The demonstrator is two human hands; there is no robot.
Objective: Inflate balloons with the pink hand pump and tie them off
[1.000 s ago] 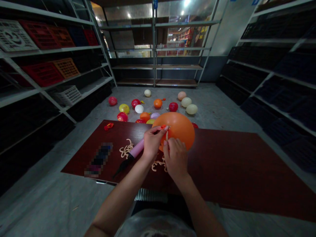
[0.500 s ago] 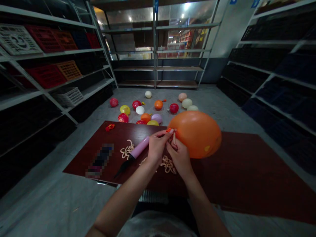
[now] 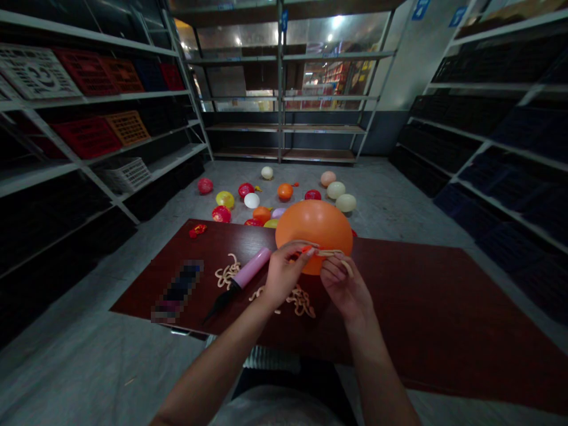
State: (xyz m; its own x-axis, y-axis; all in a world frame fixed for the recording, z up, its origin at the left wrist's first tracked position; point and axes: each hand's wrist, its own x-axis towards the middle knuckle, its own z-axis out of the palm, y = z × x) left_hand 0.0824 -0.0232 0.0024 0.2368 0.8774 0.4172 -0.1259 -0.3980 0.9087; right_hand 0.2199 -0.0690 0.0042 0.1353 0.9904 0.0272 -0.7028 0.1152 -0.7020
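A big inflated orange balloon (image 3: 313, 222) is in front of me above the table, its neck toward my hands. My left hand (image 3: 284, 272) is closed, pinching the balloon at its neck between thumb and fingers. A beige rubber band (image 3: 331, 253) runs from that neck to my right hand (image 3: 348, 290), whose closed fingers grip it and pull it taut, with one end sticking out past them. Below my hands lies a loose pile of beige rubber bands (image 3: 302, 300). A pink hand pump (image 3: 252, 267) with a black nozzle end rests left of my left hand.
On the dark red table (image 3: 421, 307) are another heap of bands (image 3: 227, 273), a blurred-out dark object (image 3: 180, 290) and small red-yellow pieces (image 3: 197, 231). Several balloons (image 3: 251, 200) lie on the floor beyond. Shelves with crates (image 3: 84, 139) stand around.
The orange balloon has swung left, in front of my hands. My right hand has moved right, away from the left, stretching the beige rubber band between them.
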